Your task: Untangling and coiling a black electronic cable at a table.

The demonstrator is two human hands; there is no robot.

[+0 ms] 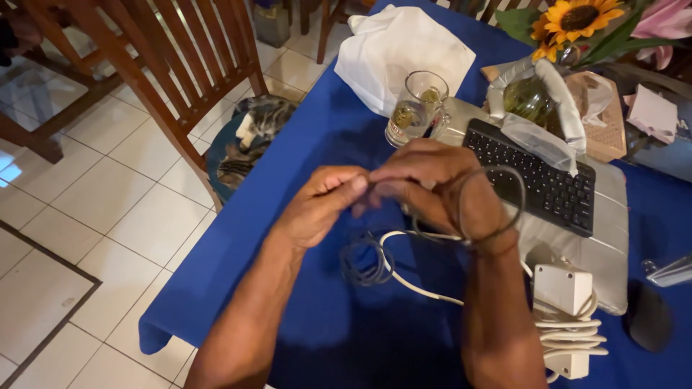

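Both hands, left point(317, 205) and right point(432, 184), pinch a thin grey cable point(497, 205) looped round the right wrist. A white square power adapter point(562, 288) lies on the blue-clothed surface point(303, 144). Pale floor tiles point(137, 209) lie beyond

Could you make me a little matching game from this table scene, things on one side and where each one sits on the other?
Things:
1. grey cable
2. glass mug
3. white power adapter
4. sunflower

Places:
a. on the blue tablecloth, left of the keyboard
b. top right, above the wrapped vase
c. looped round the right hand
d. near edge, with white cord wound on it

Pairs: 1-c, 2-a, 3-d, 4-b
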